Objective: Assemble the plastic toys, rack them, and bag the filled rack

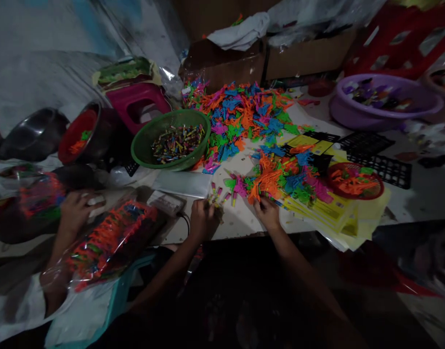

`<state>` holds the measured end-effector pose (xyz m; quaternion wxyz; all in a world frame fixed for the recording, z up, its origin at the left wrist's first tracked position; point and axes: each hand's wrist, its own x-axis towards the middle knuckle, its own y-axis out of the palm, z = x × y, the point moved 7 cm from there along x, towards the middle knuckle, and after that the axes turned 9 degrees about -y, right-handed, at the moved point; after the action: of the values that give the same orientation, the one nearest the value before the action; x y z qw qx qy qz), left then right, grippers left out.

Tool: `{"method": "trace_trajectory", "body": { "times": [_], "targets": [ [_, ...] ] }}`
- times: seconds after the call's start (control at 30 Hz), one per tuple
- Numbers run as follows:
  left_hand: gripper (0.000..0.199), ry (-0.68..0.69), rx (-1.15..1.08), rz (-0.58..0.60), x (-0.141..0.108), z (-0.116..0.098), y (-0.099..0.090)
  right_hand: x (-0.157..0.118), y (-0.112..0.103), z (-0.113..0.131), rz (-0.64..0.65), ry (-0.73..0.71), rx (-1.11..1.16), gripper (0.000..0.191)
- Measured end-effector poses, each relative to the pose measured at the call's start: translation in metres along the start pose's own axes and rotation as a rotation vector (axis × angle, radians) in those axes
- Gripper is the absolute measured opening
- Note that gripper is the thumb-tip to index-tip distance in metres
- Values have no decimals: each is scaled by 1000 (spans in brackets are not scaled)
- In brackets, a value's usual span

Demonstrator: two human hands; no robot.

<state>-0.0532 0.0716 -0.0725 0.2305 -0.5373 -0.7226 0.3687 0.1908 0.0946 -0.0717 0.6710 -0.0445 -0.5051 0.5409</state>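
Note:
My left hand (203,219) is at the table's front edge with its fingers curled closed. Whatever it holds is too small and dark to make out. Just beyond its fingertips lie several small striped tubes (234,198), thin and multicoloured. My right hand (268,213) pinches the near edge of an orange plastic piece (256,188) at the front of a small heap. That heap of bright plastic pieces (298,182) is orange, green, blue and pink. Behind it spreads a larger pile of the same pieces (244,109).
A green basin (142,154) of small tubes stands at the left. Yellow printed sheets (338,218) lie under a red basket (375,193); a purple basin (344,116) is behind. At left, a co-worker's hand (77,211) holds something white beside a filled clear bag (106,242).

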Motion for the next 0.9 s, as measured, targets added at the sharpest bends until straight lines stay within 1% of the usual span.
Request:
{"method": "trace_trajectory", "body": {
  "times": [0.07, 0.13, 0.2, 0.27, 0.37, 0.4, 0.5, 0.6, 0.67, 0.77, 0.83, 0.9],
  "targets": [
    [28, -30, 137, -33, -8, 9, -3, 0, 1, -1, 0, 8, 1, 28],
    [33, -50, 277, 0, -15, 13, 0, 0, 1, -2, -2, 11, 2, 29],
    [37, -71, 384, 44, -19, 11, 6, -1, 2, -3, -8, 11, 0, 29],
    [42, -92, 442, 68, -21, 3, 11, -2, 1, -3, -18, 10, -8, 28],
    [53, -127, 459, 86, -19, -12, 17, -3, 1, -2, -24, 1, -16, 28],
    [54, -137, 453, 86, -17, -16, 18, -3, 1, -2, -23, -2, -15, 28],
    [42, -158, 414, 80, -13, -22, 23, -3, 1, 0, -22, 0, 1, 28],
    [31, -114, 379, 75, -9, -19, 26, -2, 0, -2, -29, 18, 34, 29],
    [28, -77, 325, 90, -6, -14, 26, -1, -1, -4, -33, 40, 70, 28],
    [29, -126, 116, 162, -2, -1, 22, -1, -4, -8, -48, 115, 175, 28],
    [33, -144, -122, 257, -1, -1, 20, -3, -5, -9, -61, 220, 309, 30],
    [40, -125, -405, 408, -6, -12, 22, -4, -6, -5, -74, 352, 481, 33]
  ]
}}
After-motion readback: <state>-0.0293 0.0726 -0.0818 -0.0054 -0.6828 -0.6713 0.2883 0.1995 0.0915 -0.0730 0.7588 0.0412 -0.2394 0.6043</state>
